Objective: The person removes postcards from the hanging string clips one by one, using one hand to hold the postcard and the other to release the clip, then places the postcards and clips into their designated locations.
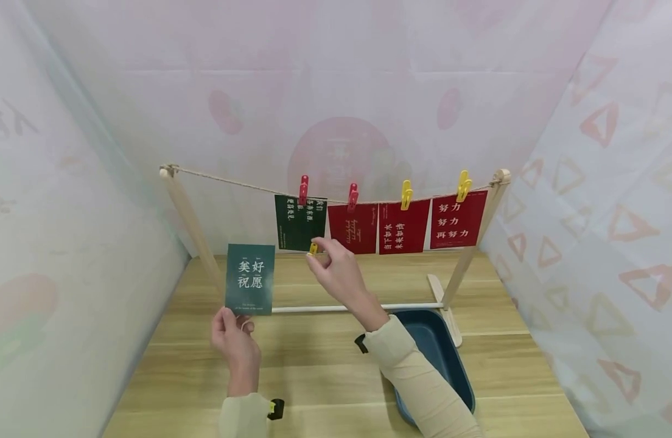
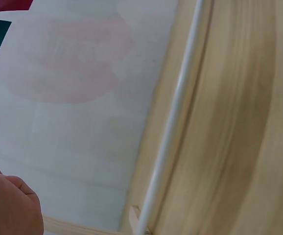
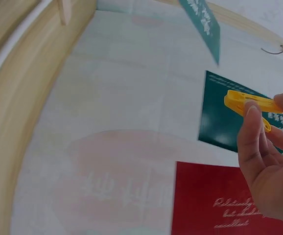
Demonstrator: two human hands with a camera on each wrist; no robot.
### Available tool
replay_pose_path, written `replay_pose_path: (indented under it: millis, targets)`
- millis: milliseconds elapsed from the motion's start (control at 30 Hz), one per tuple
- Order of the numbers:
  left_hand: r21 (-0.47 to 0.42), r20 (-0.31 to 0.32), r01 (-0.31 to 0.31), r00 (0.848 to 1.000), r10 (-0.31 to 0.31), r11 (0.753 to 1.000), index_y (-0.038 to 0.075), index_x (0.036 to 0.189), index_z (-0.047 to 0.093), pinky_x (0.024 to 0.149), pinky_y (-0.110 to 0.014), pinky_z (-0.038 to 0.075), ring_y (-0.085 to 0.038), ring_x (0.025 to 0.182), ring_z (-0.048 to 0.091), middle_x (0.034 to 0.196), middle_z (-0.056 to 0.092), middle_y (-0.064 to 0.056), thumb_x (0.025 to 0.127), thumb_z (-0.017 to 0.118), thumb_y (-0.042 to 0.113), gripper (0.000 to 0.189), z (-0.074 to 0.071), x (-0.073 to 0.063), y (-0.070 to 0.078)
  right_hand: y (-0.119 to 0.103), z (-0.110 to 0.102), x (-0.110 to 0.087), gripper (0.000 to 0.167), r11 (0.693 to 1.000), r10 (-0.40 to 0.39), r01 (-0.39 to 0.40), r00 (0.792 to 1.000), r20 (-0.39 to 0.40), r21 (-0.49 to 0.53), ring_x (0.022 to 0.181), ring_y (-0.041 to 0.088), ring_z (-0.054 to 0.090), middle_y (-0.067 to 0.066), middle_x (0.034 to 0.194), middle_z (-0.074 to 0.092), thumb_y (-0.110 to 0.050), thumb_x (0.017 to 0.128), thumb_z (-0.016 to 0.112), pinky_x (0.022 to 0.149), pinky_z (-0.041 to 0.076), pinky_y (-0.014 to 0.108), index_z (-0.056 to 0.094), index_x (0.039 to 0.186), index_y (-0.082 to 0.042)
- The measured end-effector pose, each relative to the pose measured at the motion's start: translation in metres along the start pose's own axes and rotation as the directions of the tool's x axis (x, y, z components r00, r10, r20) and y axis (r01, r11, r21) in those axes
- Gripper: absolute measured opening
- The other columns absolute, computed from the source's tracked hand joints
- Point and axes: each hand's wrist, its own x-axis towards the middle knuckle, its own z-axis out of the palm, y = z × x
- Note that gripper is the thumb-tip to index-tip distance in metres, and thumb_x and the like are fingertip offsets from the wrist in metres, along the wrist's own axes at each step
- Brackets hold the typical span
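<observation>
— Green card (image 1: 250, 277) in the head view: why does the left hand (image 1: 238, 340) hold it so low?

— To leave its top edge free and its print uncovered, I'd say. Those fingers pinch the bottom edge, the card upright above them. The hung cards (image 1: 404, 228) beside it dangle from a cord (image 1: 226, 180) by clips (image 1: 406, 194), probably spread so each shows.

— And the left wrist view?

— Just a sliver of card beyond that hand; its grip I can't make out there.

— Right wrist?

— The right hand (image 3: 273, 181) has a yellow clip (image 3: 237, 100) pinched between thumb and fingers, likely so it can be squeezed open. It's in front of a hung card; whether they touch, I can't tell.
</observation>
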Motion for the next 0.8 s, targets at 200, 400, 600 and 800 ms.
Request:
replay_pose_path:
  millis: [200,400,600,800]
  targets:
    - [0.054,-0.027,0.014,1.000,-0.013,0.998,0.007,0.107,0.055,0.051,-0.018,0.042,-0.010,0.069,0.058,0.091,0.055,-0.003,0.101,0.051,0.030,0.024,-0.016,-0.004,-0.007,0.030,0.000,-0.019,0.034,0.994,0.091,-0.090,0.996,0.009,-0.056,0.063,0.009,0.058,0.011,0.104,0.068,-0.017,0.092,0.068,0.055,0.049,0.017,0.064,0.123,-0.003]
    - [0.093,-0.038,0.015,0.999,-0.011,0.996,0.007,0.106,0.057,0.051,-0.018,0.044,-0.010,0.069,0.058,0.087,0.058,-0.001,0.100,0.053,0.032,0.026,-0.028,-0.005,-0.011,0.059,-0.011,-0.039,0.036,0.981,0.173,-0.170,0.985,0.019,-0.095,0.060,0.010,0.056,0.012,0.107,0.068,-0.019,0.092,0.068,0.051,0.047,0.019,0.063,0.125,-0.005]
    - [0.119,-0.034,0.016,0.999,-0.012,0.993,0.005,0.100,0.057,0.050,-0.017,0.044,-0.011,0.067,0.059,0.082,0.061,0.002,0.100,0.056,0.028,0.023,-0.041,-0.008,-0.014,0.082,-0.027,-0.058,0.037,0.949,0.282,-0.268,0.957,0.065,-0.168,0.065,0.008,0.056,0.011,0.110,0.067,-0.023,0.094,0.066,0.055,0.048,0.021,0.062,0.126,-0.006]
    - [0.281,-0.014,0.056,0.998,-0.054,0.958,0.005,0.107,0.056,0.055,-0.017,0.047,-0.009,0.072,0.061,0.087,0.063,0.003,0.099,0.056,0.032,0.028,-0.057,-0.013,-0.011,0.109,-0.042,-0.082,0.037,0.913,0.342,-0.297,0.931,0.128,-0.280,0.072,0.011,0.064,0.011,0.107,0.069,-0.024,0.093,0.066,0.063,0.054,0.029,0.063,0.122,-0.002]
